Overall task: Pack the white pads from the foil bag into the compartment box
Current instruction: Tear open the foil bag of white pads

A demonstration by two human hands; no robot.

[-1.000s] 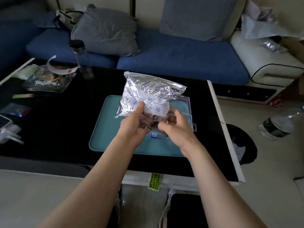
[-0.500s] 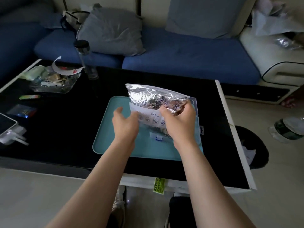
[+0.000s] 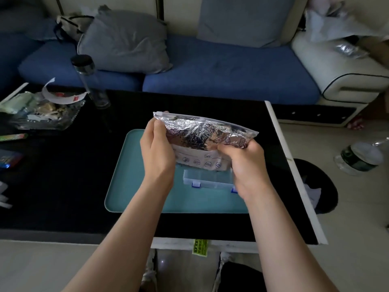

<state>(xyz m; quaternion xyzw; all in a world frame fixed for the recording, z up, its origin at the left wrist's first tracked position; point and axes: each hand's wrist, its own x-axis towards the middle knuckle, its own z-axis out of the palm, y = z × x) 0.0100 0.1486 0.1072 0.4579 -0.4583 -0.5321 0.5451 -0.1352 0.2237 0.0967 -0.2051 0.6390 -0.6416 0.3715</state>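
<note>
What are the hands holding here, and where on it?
Both hold the foil bag: the left hand grips its left end by the zip strip, the right hand its right end.

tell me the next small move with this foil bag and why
Probably pull the zip strip apart along the top. The left hand and right hand both grip the foil bag by its ends above the compartment box, and the strip looks sealed, so the contents cannot be reached.
</note>
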